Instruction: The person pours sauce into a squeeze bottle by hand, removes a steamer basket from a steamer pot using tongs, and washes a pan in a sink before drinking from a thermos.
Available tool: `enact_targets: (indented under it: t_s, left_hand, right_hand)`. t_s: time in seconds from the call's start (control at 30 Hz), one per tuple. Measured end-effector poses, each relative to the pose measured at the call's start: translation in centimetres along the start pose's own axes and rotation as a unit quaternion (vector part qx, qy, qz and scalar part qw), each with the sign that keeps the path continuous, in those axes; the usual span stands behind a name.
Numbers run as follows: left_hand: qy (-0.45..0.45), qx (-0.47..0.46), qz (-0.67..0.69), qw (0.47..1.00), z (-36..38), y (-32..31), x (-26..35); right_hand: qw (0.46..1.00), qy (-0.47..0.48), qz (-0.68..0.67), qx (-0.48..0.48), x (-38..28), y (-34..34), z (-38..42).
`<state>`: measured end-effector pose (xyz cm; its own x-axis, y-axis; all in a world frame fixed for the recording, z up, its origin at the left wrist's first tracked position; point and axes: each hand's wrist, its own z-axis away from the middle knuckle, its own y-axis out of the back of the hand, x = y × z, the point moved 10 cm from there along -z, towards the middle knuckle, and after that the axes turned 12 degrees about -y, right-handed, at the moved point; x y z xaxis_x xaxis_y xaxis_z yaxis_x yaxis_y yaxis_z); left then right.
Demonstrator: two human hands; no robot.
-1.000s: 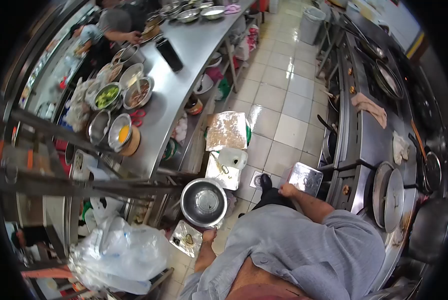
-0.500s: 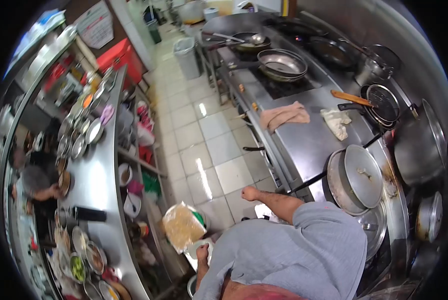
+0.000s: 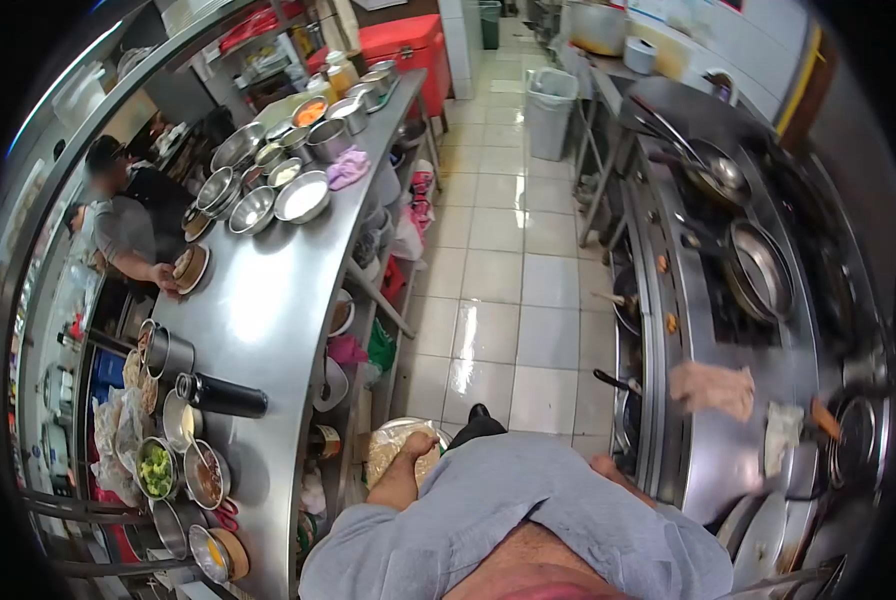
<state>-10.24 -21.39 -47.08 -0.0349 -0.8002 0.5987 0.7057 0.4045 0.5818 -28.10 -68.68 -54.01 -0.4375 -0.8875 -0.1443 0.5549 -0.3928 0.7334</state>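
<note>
My left hand [image 3: 420,443] is low in front of my body, its fingers curled with nothing visible in them. It appears over the foil-covered container [image 3: 383,447] beside the left counter; contact cannot be made out. At the right edge of my grey shirt, my right hand [image 3: 604,466] shows only in part, near the stove front, its fingers too unclear to read. A black shoe [image 3: 480,411] shows on the floor ahead.
A steel counter [image 3: 258,345] on the left bears bowls and a black bottle [image 3: 221,394]. Across it a co-worker [image 3: 133,230] touches a round dish [image 3: 191,268]. The stove counter [image 3: 703,450] holds pans and cloths. A bin [image 3: 550,115] stands ahead.
The view has turned to the right, with the aisle now straight ahead. Both hands have shifted; my right hand is now close to my body and partly hidden. The co-worker appears more upright.
</note>
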Motion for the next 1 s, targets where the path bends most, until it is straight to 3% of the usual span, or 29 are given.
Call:
enact_targets:
  t_s: [0.03,0.13,0.17,0.23,0.27,0.3,0.43,0.5,0.57,0.63,0.67,0.73,0.77,0.8,0.83,0.9,0.97,1.0]
  left_hand:
    - [-0.053,-0.003,-0.020,0.998,-1.5,1.8,0.9]
    - [-0.050,0.062,0.004,0.997,-7.3,9.5,1.6]
    - [-0.038,0.101,0.037,0.993,-8.5,12.9,2.7]
    - [-0.023,0.147,0.066,0.987,-12.1,17.6,3.4]
    - [-0.022,0.145,0.064,0.987,-13.6,19.2,4.1]
    - [-0.023,0.154,0.078,0.985,-15.0,20.9,5.1]
    - [-0.041,0.160,0.096,0.982,-22.4,23.0,5.6]
    - [-0.033,0.147,0.078,0.986,-24.8,23.2,6.1]
    - [0.006,0.117,0.056,0.992,-26.4,23.3,6.6]
    - [0.024,0.116,0.061,0.991,-27.8,23.0,5.0]
    - [0.034,0.121,0.060,0.990,-28.8,23.4,4.7]
    - [0.099,0.171,0.089,0.976,-28.2,25.6,4.6]
    - [0.142,0.189,0.095,0.967,-27.4,26.5,4.3]
    - [0.148,0.228,0.096,0.958,-27.6,27.7,4.2]
    - [0.158,0.261,0.095,0.947,-28.2,28.2,3.6]
    - [0.157,0.297,0.052,0.940,-31.3,26.6,0.8]
    - [0.222,0.386,0.185,0.876,-27.1,29.1,4.5]
    - [0.229,0.428,0.207,0.849,-26.5,28.7,5.2]
  right_hand:
    - [0.997,0.035,0.058,-0.023,0.4,-1.1,-1.2]
    - [0.961,0.133,0.224,-0.091,-0.9,-1.5,-4.4]
    - [0.960,0.133,0.225,-0.096,-1.9,0.5,-5.4]
    - [0.974,0.104,0.202,-0.014,-6.6,10.0,-6.9]
    - [0.999,-0.008,-0.029,-0.041,-6.8,12.6,-9.4]
    - [0.957,-0.119,-0.258,-0.064,-6.5,14.3,-11.6]
    - [0.906,-0.135,-0.402,0.005,-13.6,24.1,-17.6]
    - [0.908,-0.040,-0.412,0.062,-15.2,26.3,-24.0]
    - [0.927,-0.031,-0.372,0.048,-16.7,29.2,-28.1]
    - [0.945,-0.080,-0.315,-0.036,-16.7,31.5,-30.1]
    - [0.970,-0.034,-0.231,-0.071,-17.6,34.3,-31.3]
    - [0.980,-0.039,-0.142,-0.133,-15.3,32.9,-38.8]
    - [0.965,0.241,0.099,0.032,-14.5,30.2,-47.5]
    - [0.972,0.226,0.070,-0.011,-16.3,35.4,-48.9]
    - [0.950,0.283,0.127,-0.023,-19.5,39.0,-50.4]
    - [0.986,0.160,0.027,-0.047,-20.4,45.7,-56.1]
    - [0.961,0.181,-0.023,-0.209,-22.1,45.9,-66.1]
    - [0.951,0.210,0.021,-0.227,-24.7,47.1,-68.3]
